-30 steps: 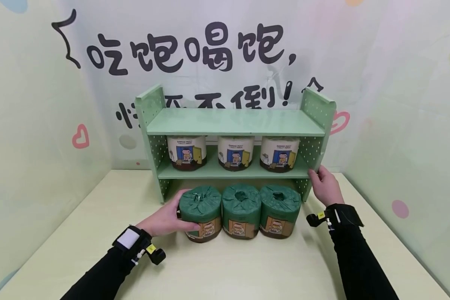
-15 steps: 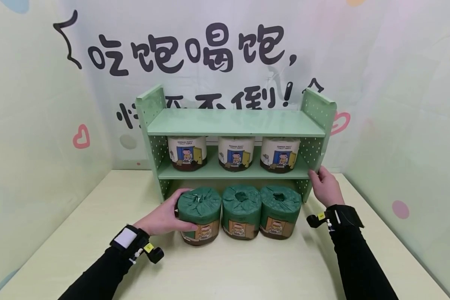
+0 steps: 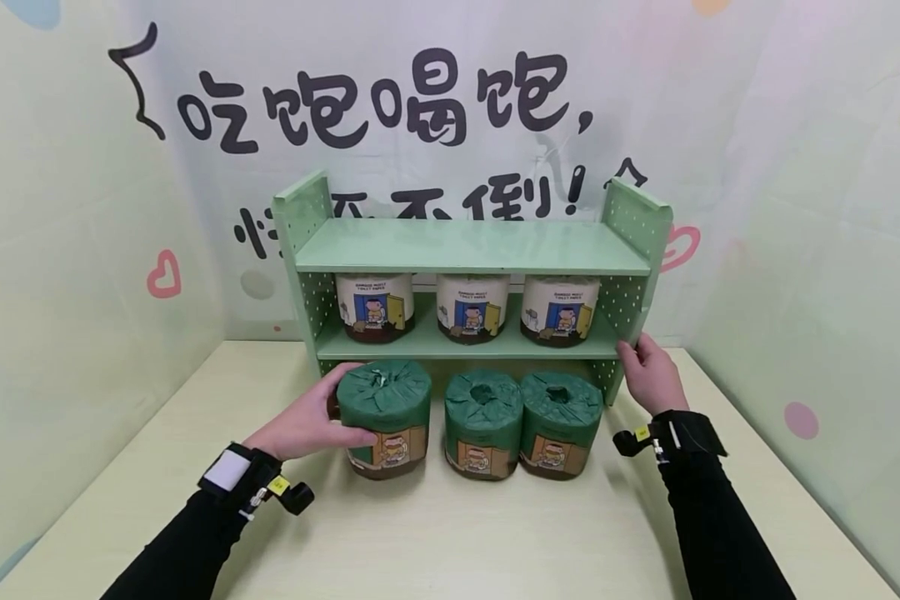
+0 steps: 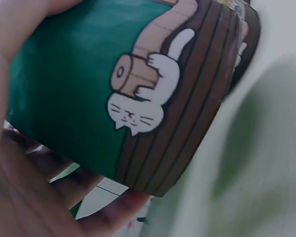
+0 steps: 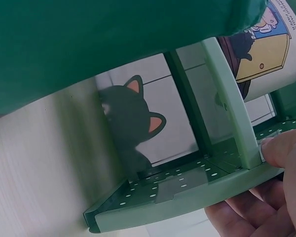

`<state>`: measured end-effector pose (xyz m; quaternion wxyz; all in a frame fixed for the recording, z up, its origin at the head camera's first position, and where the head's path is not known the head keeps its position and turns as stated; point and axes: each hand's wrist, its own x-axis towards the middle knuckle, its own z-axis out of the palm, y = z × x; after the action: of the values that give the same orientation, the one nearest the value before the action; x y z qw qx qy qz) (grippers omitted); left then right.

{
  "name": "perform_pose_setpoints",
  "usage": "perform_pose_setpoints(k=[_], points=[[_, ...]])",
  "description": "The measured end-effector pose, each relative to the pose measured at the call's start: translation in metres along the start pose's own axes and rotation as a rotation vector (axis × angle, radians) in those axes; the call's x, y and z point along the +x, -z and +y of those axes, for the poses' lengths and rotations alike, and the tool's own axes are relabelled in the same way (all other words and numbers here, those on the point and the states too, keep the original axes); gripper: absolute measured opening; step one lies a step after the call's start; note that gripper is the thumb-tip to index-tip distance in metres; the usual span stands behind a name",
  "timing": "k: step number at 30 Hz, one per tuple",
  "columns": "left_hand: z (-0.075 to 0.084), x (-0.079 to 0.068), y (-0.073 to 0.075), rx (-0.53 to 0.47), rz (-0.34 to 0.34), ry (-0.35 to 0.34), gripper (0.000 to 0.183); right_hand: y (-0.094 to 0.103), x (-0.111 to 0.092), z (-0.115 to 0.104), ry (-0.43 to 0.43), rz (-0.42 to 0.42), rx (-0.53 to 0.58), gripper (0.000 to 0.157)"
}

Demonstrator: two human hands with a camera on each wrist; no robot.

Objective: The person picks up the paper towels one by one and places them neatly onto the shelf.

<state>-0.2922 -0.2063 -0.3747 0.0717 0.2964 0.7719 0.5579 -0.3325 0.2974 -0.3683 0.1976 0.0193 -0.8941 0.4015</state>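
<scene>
My left hand (image 3: pixel 311 425) grips a green-wrapped toilet roll (image 3: pixel 386 408) from its left side, thumb across the front and fingers behind. In the left wrist view the roll's base (image 4: pixel 180 133) stands off the pale table, which shows a shadow. Two more green toilet rolls, a middle one (image 3: pixel 483 421) and a right one (image 3: pixel 561 421), stand side by side in front of the green shelf rack (image 3: pixel 472 246). My right hand (image 3: pixel 654 379) holds the rack's right side panel (image 5: pixel 187 202) at the height of the middle board, thumb on the inside and fingers outside.
On the rack's middle board (image 3: pixel 465 348) stand three white-wrapped toilet rolls: left (image 3: pixel 375 308), centre (image 3: pixel 472 310) and right (image 3: pixel 560 310). A lettered backdrop (image 3: pixel 420 25) rises behind the rack. The pale table (image 3: pixel 450 542) reaches toward me.
My left hand has drawn the left green roll leftward and raised it, opening a gap to the middle roll. The right hand keeps its place on the rack.
</scene>
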Motion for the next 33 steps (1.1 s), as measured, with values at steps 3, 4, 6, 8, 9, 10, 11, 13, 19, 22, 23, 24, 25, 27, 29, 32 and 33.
perform_pose_setpoints(k=[3, 4, 6, 8, 9, 10, 11, 13, 19, 22, 23, 24, 25, 27, 29, 32, 33], points=[[0.007, -0.001, 0.003, -0.007, -0.002, -0.025, 0.09, 0.0, 0.0, 0.0, 0.0, 0.0, 0.0, 0.045], [0.01, -0.002, 0.004, -0.003, -0.002, -0.033, 0.089, 0.0, 0.001, 0.0, 0.0, 0.0, 0.001, 0.045], [0.015, -0.003, 0.005, 0.003, -0.006, -0.051, 0.088, 0.0, 0.001, 0.001, -0.001, -0.001, 0.004, 0.045], [0.02, -0.003, 0.005, 0.019, -0.009, -0.073, 0.087, 0.0, 0.001, 0.001, -0.003, -0.002, 0.008, 0.045], [0.023, -0.003, 0.006, 0.027, -0.009, -0.082, 0.086, -0.001, 0.001, 0.001, -0.005, -0.005, 0.011, 0.045], [0.027, -0.003, 0.006, 0.033, -0.011, -0.092, 0.086, -0.001, 0.001, 0.0, -0.006, -0.008, 0.012, 0.046], [0.03, -0.003, 0.006, 0.034, -0.013, -0.103, 0.086, -0.001, 0.001, 0.001, -0.008, -0.008, 0.011, 0.046], [0.037, -0.002, 0.006, 0.034, -0.013, -0.124, 0.086, -0.001, 0.001, 0.001, -0.012, -0.007, 0.01, 0.046], [0.063, 0.004, 0.012, -0.029, 0.047, -0.174, 0.085, -0.001, 0.0, 0.0, -0.023, -0.001, 0.005, 0.047], [0.077, 0.009, 0.016, -0.046, 0.086, -0.217, 0.08, -0.001, 0.0, 0.0, -0.019, -0.002, 0.008, 0.046], [0.082, 0.01, 0.017, -0.043, 0.102, -0.233, 0.078, -0.001, 0.0, 0.0, -0.016, -0.002, 0.009, 0.046], [0.086, 0.013, 0.018, -0.056, 0.111, -0.251, 0.075, -0.001, 0.0, 0.001, -0.014, -0.002, 0.01, 0.046], [0.09, 0.014, 0.019, -0.066, 0.128, -0.263, 0.074, -0.001, 0.0, 0.001, -0.011, -0.002, 0.01, 0.046], [0.098, 0.018, 0.021, -0.087, 0.165, -0.28, 0.07, 0.0, 0.0, 0.001, -0.006, -0.002, 0.006, 0.046], [0.106, 0.023, 0.022, -0.116, 0.202, -0.301, 0.067, 0.0, 0.0, 0.002, -0.003, -0.003, 0.005, 0.046], [0.116, 0.03, 0.024, -0.177, 0.26, -0.335, 0.064, 0.0, -0.001, 0.001, 0.001, -0.001, 0.001, 0.046], [0.12, 0.032, 0.025, -0.197, 0.277, -0.35, 0.062, 0.0, -0.001, 0.0, 0.003, 0.0, -0.002, 0.046]])
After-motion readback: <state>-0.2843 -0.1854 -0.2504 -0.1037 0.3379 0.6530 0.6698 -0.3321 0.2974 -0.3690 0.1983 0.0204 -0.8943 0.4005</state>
